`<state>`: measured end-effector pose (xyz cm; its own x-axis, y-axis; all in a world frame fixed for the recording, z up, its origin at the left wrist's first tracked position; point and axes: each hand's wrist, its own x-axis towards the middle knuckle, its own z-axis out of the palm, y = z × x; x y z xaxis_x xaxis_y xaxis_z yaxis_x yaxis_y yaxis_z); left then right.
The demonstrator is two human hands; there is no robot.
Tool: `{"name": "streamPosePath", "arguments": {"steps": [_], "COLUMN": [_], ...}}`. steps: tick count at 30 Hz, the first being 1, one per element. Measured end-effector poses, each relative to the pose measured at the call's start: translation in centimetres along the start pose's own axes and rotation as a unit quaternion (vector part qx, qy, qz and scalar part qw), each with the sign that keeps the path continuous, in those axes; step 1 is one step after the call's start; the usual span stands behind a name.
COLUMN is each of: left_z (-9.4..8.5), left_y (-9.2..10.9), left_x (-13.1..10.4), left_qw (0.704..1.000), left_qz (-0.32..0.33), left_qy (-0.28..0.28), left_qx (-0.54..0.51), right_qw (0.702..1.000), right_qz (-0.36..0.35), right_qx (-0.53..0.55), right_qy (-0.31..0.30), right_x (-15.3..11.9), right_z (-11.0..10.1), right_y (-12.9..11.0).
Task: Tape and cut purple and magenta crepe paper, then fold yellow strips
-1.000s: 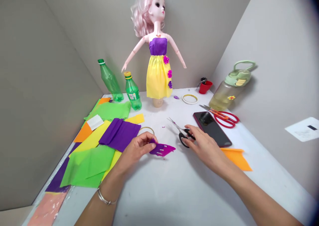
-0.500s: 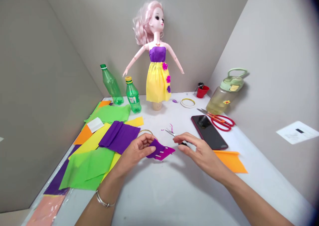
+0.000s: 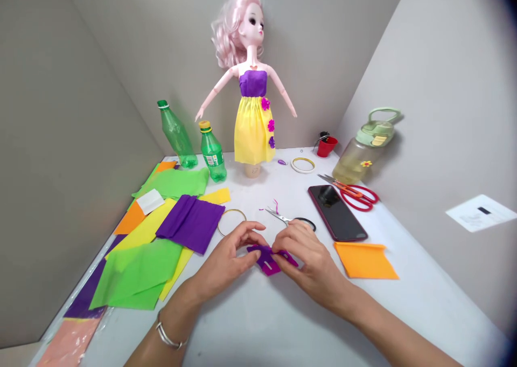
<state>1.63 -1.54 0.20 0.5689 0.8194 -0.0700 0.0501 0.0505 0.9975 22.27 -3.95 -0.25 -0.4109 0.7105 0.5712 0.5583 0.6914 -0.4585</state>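
A small purple and magenta piece of crepe paper [image 3: 269, 267] with cut slits is held low over the table between both hands. My left hand [image 3: 236, 254] pinches its left end with thumb and fingers. The fingers of my right hand [image 3: 305, 254] are closed on its right side and cover part of it. Just beyond the right hand lie small scissors [image 3: 278, 215] with dark handles, their blades apart. Thin magenta scraps [image 3: 276, 205] lie by the blade tips. A gold-coloured ring [image 3: 218, 228] rests on the table behind my left hand.
Folded purple paper [image 3: 191, 221] and green sheets [image 3: 137, 270] spread at left. A doll [image 3: 253, 124] in a purple and yellow dress stands at the back, beside green bottles [image 3: 213, 154]. Rightward are a phone [image 3: 337, 213], red-handled scissors [image 3: 355, 195], orange paper [image 3: 365, 260] and a water bottle [image 3: 355, 159].
My right hand has left the small scissors on the table and moved left onto the slitted paper. My left hand has shifted slightly right with the paper.
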Motion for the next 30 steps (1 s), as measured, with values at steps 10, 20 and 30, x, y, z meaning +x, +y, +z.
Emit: {"name": "streamPosePath", "arguments": {"steps": [10,20,30], "left_z": [0.2,-1.8,-1.3], "left_y": [0.1,-0.2,-1.0], "left_x": [-0.3,0.3,0.6], "left_qw": [0.995,0.993,0.977], "left_qz": [0.033,0.008,-0.068], "left_qy": [0.041,0.116,0.024], "left_qx": [0.089,0.034,-0.199], "right_qw": [0.987,0.992,0.969], "right_qz": [-0.094,-0.021,-0.185], "right_qx": [-0.128,-0.084,-0.166], "right_qy": [-0.011,0.092,-0.007], "right_x": [-0.6,-0.6,-1.1], "right_z": [0.0,-0.1,-0.4], "right_y": [-0.2,0.2,-1.4]}}
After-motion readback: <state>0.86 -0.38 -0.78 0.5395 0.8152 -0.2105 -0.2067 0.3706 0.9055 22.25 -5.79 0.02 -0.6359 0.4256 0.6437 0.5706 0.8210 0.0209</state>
